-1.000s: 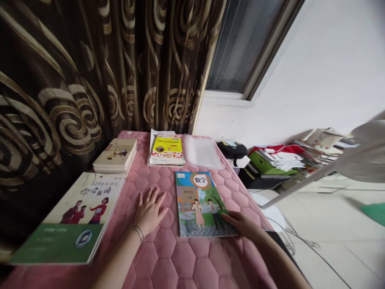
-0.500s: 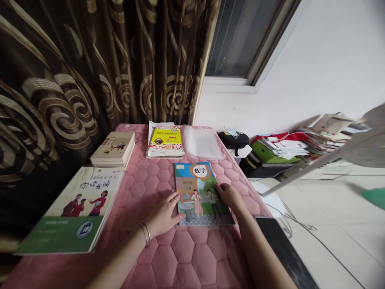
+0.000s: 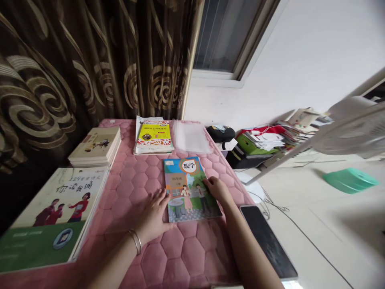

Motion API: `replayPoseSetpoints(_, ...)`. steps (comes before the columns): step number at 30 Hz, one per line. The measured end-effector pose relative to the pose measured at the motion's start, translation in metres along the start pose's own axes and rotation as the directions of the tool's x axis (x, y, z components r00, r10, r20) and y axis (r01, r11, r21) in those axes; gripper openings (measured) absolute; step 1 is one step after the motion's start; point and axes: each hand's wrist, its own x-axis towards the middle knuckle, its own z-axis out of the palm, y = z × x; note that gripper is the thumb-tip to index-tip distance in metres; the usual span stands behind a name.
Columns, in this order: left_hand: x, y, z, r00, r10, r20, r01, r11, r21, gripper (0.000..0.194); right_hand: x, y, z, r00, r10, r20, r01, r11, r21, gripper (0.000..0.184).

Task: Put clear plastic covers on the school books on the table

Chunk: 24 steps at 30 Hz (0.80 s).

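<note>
A maths textbook (image 3: 189,192) with a blue and green illustrated cover lies on the pink quilted tabletop (image 3: 135,184). Along its left side rests my left hand (image 3: 155,212), fingers apart, the thumb near the lower left corner. My right hand (image 3: 219,190) grips the book's right edge with curled fingers; its fingertips under the edge are hidden. Behind the textbook are a stack topped by a yellow booklet (image 3: 155,133) and a pile of clear plastic covers (image 3: 193,137).
On the left stand a stack of small tan books (image 3: 94,144) and a larger green-and-cream book (image 3: 57,208). A dark tablet-like slab (image 3: 267,241) lies at the right. Beyond are a white fan (image 3: 355,124), floor cables and a teal stool (image 3: 350,180).
The view has shifted to the right, so everything sits further left. My left fingers have slid slightly off the textbook's cover to its side; my right hand stays at its edge.
</note>
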Motion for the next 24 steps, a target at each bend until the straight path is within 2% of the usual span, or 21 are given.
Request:
replayPoseSetpoints(11, -0.002, -0.001, 0.006, 0.999, 0.021, -0.029, -0.020, 0.999, 0.048, 0.085, -0.002, 0.001, -0.003, 1.000, -0.010, -0.009, 0.010, 0.999, 0.048, 0.022)
replayPoseSetpoints(16, -0.003, 0.003, 0.004, 0.999, 0.018, -0.037, -0.016, 0.998, 0.056, 0.085, -0.004, 0.000, -0.002, 0.999, -0.008, -0.052, 0.009, 0.999, 0.033, 0.023)
replayPoseSetpoints(24, -0.004, 0.010, -0.001, 1.000, -0.007, 0.019, 0.006, 0.998, 0.063, 0.086, -0.003, 0.007, 0.003, 0.996, -0.062, -0.057, 0.066, 0.996, 0.063, 0.026)
